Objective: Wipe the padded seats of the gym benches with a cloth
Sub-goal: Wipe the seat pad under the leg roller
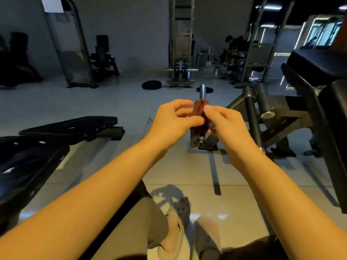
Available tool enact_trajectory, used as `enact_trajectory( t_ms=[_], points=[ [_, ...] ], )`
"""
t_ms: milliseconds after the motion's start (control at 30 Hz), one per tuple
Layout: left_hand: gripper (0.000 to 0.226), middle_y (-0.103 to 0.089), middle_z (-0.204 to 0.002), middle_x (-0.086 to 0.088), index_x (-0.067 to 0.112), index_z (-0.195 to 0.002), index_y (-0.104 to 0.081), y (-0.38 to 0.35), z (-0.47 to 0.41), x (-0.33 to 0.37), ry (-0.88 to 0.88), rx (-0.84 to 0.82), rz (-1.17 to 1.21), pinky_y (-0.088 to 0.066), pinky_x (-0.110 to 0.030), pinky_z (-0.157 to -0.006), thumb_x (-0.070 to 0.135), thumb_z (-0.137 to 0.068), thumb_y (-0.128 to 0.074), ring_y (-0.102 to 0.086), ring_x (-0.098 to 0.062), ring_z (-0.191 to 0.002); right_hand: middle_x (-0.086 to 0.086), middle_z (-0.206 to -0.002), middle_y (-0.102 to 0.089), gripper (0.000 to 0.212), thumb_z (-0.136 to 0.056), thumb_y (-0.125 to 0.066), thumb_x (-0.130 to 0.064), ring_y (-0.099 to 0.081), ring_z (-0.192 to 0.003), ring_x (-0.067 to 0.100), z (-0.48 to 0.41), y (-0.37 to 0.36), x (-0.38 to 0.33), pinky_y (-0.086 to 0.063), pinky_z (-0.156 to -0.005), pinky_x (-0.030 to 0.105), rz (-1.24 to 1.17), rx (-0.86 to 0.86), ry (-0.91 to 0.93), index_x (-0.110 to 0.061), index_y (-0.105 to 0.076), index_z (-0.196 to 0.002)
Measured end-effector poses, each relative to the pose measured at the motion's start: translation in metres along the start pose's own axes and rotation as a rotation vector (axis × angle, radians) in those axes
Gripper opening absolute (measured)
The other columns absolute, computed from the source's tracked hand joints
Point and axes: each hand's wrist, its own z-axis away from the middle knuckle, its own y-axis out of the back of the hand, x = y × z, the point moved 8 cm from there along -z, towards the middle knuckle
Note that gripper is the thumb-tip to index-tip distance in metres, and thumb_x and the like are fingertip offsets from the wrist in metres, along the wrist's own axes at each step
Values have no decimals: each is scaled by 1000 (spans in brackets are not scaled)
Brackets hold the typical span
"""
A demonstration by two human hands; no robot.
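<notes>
A small reddish-brown cloth [200,111] is bunched up between both of my hands, held in the air over the floor at the middle of the view. My left hand [174,121] pinches it from the left with thumb and fingers. My right hand [223,122] pinches it from the right. A black padded bench [73,126] lies low at the left, its nearer pad [24,158] running toward me. Another black padded seat [319,66] stands higher at the right edge.
The right bench's steel frame with roller pads [262,102] stands just behind my hands. A weight plate [151,84] lies on the tiled floor farther back. Gym machines line the far wall, and a person sits at the back right. My feet show at the bottom.
</notes>
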Motion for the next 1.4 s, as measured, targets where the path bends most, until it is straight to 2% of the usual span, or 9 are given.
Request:
enact_trajectory(
  t_ms=[200, 367, 467, 567, 667, 900, 1100, 1200, 1400],
  points=[
    [40, -70, -114, 0, 16, -124, -68, 29, 3, -6, 82, 22, -250, -49, -15, -74, 2, -90, -55, -62, -6, -102, 8, -88, -78, 22, -96, -67, -31, -76, -82, 21, -9, -43, 23, -59, -83, 49, -132, -72, -74, -11, -74, -102],
    [31, -74, -108, -2, 12, -117, -71, 59, -21, -22, 109, 73, -313, -54, -13, -78, -1, -93, -58, -68, -8, -99, 12, -67, -73, 13, -94, -64, -9, -67, -57, 19, -42, -66, 34, -53, -51, 25, -144, -119, -121, 0, -71, -88],
    [21, -76, -96, -4, 15, -110, -71, 89, -35, -28, 50, 219, -413, -56, -25, -72, 10, -90, -73, -70, -7, -80, 29, -80, -69, 19, -92, -62, -8, -63, -68, 29, -65, -86, 47, -53, -64, 39, -170, -169, -170, 9, -69, -92],
    [36, -72, -103, -1, 19, -115, -71, 123, -44, -47, 146, 270, -454, -56, -32, -85, 29, -83, -83, -68, -14, -93, 19, -80, -62, 8, -89, -59, -5, -62, -73, 29, -89, -120, 50, -56, -66, 40, -266, -242, -248, -3, -67, -91],
    [20, -77, -97, -2, 19, -100, -79, 156, -39, -69, 319, 208, -387, -56, -37, -92, 35, -88, -77, -71, -19, -97, 15, -83, -60, 6, -87, -54, -2, -62, -76, 29, -103, -170, 50, -56, -76, 46, -389, -368, -313, -5, -59, -85],
    [25, -74, -86, -7, 7, -93, -73, 256, 15, -96, 461, 518, -454, -55, -33, -77, 30, -86, -79, -70, -19, -85, 12, -92, -78, 16, -87, -78, -20, -76, -88, 26, -87, -307, 53, -62, -75, 36, -325, -702, -268, -10, -76, -99],
    [10, -74, -77, -1, 13, -86, -73, 328, 87, -120, 553, 669, -390, -51, -30, -73, 21, -87, -80, -68, -11, -71, 7, -98, -77, 14, -93, -72, -21, -74, -92, 19, -50, -404, 36, -62, -82, 33, -230, -958, -159, -16, -75, -106],
    [12, -72, -70, 3, 17, -77, -72, 356, 121, -132, 573, 797, -416, -53, -34, -76, 18, -86, -80, -66, -13, -71, 10, -104, -74, 20, -95, -69, -20, -71, -92, 18, -30, -443, 22, -59, -72, 25, -136, -1050, -107, -13, -73, -113],
    [21, -69, -70, -3, 3, -83, -73, 382, 156, -159, 740, 839, -576, -50, -36, -72, 19, -80, -85, -59, -15, -66, 13, -94, -72, 9, -94, -69, -7, -66, -83, 19, 9, -493, 56, -58, -79, 42, -200, -1084, -174, -15, -72, -96]
  ],
)
